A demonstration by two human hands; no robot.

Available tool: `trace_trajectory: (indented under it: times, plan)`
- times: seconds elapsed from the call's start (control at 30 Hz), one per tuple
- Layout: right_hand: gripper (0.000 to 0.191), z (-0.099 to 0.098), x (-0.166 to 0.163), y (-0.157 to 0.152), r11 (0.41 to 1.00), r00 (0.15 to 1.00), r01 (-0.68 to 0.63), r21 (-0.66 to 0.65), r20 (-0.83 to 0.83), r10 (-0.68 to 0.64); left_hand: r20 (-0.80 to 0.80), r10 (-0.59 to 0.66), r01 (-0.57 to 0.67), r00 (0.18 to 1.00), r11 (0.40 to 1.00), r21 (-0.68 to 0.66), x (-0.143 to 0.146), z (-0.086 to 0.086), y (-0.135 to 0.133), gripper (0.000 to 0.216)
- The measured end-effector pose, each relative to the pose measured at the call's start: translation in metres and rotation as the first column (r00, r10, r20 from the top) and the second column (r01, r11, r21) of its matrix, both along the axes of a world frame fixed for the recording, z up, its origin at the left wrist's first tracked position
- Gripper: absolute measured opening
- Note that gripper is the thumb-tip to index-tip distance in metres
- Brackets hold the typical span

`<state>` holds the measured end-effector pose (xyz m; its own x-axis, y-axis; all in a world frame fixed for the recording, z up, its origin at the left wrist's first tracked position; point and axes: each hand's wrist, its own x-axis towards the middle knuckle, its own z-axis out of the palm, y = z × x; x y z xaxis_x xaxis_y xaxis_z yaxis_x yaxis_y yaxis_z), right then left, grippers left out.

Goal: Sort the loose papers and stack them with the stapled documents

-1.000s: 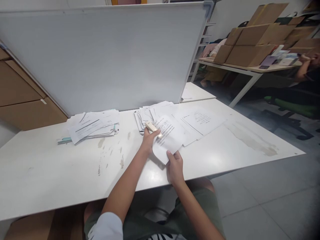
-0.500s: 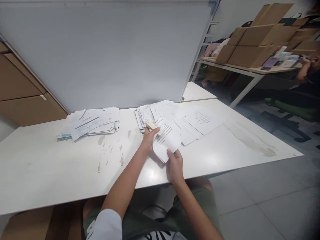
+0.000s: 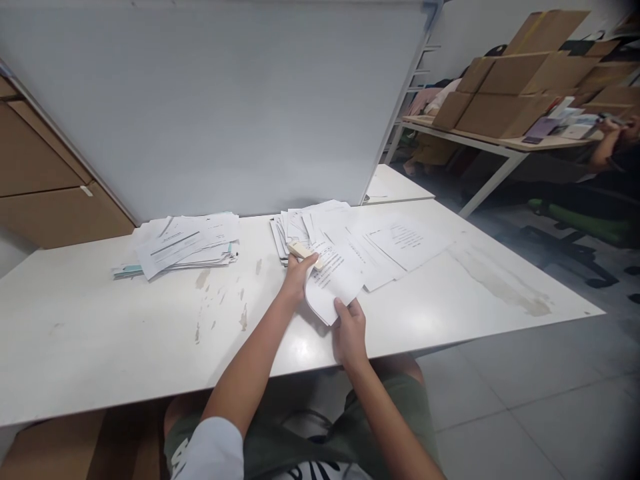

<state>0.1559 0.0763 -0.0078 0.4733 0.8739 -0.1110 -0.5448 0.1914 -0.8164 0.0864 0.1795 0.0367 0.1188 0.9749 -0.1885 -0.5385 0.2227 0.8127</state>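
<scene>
Facing a whiteboard (image 3: 215, 107) across a scuffed table (image 3: 125, 347), left hand (image 3: 297, 276) (clutching a cream tool (image 3: 299, 250)) and right hand (image 3: 351, 332) grip papers (image 3: 336, 287).

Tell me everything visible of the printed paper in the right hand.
The printed paper is white, with rows of dark print too small to read on its upper part and a blank lower part. A doubled lower edge suggests more than one sheet. It is bowed, curving at the lower left, and held over the white table. The right hand pinches its lower corner, thumb on top. The left hand, at its left edge, holds a cream stapler-like tool over its upper left.
</scene>
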Motion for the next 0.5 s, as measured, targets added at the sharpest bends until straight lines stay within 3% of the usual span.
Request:
trace_trajectory:
  times: [0.5]
  plan:
    - [0.054, -0.0077, 0.0010, -0.0001, 1.000, 1.000, 0.014, -0.025, -0.011, -0.015, -0.057, -0.039, 0.041, 0.998, 0.999, 0.034, -0.0048, -0.0057, 0.0071, 0.055]
